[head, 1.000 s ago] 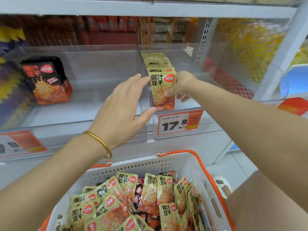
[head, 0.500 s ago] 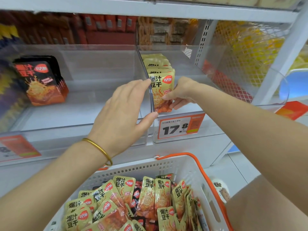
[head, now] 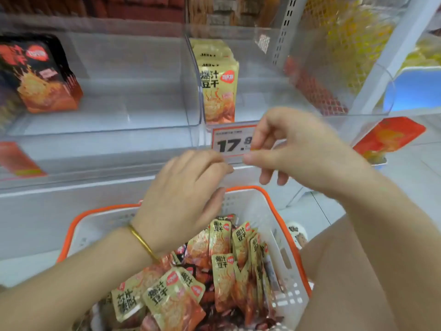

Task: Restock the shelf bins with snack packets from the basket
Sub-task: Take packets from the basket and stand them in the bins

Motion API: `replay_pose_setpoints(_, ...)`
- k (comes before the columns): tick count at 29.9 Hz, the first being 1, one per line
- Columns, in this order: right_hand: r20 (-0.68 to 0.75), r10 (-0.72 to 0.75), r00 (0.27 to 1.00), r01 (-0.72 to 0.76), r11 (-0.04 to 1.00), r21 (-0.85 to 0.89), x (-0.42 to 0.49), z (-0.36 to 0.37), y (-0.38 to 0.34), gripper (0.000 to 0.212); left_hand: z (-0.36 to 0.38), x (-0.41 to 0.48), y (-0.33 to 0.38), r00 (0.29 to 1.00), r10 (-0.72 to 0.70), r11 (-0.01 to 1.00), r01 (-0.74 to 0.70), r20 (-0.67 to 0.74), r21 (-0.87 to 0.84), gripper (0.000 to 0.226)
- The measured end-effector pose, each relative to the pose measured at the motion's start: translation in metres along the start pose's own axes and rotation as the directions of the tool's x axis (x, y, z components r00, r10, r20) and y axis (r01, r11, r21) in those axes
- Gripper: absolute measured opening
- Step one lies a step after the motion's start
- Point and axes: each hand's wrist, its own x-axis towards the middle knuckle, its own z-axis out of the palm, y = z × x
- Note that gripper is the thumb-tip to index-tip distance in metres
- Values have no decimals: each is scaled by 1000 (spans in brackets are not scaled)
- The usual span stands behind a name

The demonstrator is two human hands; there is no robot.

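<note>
Restocking under way, basket far from empty

Packets in yellow wrappers (head: 218, 91) stand in a short upright row at the left end of the clear bin (head: 298, 96) directly above the price tag (head: 232, 140); most of that bin, to the right of the row, holds nothing. The neighbouring bin (head: 124, 91), left of the price tag, holds only a small stack of dark packets (head: 40, 75) at its far left side. Below the price tag sits the basket (head: 262, 201), white with an orange rim, with many loose packets (head: 222, 259) heaped in it.

Both hands hover between the price tag and the basket, and neither appears to hold a packet. The left hand (head: 183, 194) is palm down over the basket's far rim with fingers loosely bent. The right hand (head: 293, 149) is in front of the price tag's right part, its fingers loosely curled around nothing visible.

Judging by this, only a small share of the work is done: one row started, two largely bare bins, and a heap of stock left to move.
</note>
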Motion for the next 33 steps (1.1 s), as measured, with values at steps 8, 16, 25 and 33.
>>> replay_pose_setpoints(8, 405, 498, 767, 36, 597, -801, 11, 112, 149, 21, 51, -55, 6, 873, -139, 980, 189, 468, -61, 39)
replay_pose_setpoints(16, 424, 513, 746, 150, 491, -858, 4, 130, 224, 23, 58, -55, 1, 867, -197, 965, 255, 459, -68, 28)
replay_pose_setpoints(25, 666, 342, 663, 434, 549, -714, 37, 110, 153, 17, 63, -51, -2, 751, -268, 929, 367, 604, -45, 29)
replay_pose_setpoints(33, 497, 54, 866, 103, 954, -283, 20, 67, 79, 28, 48, -35, 1, 683, -365, 704, 647, 632, -293, 10)
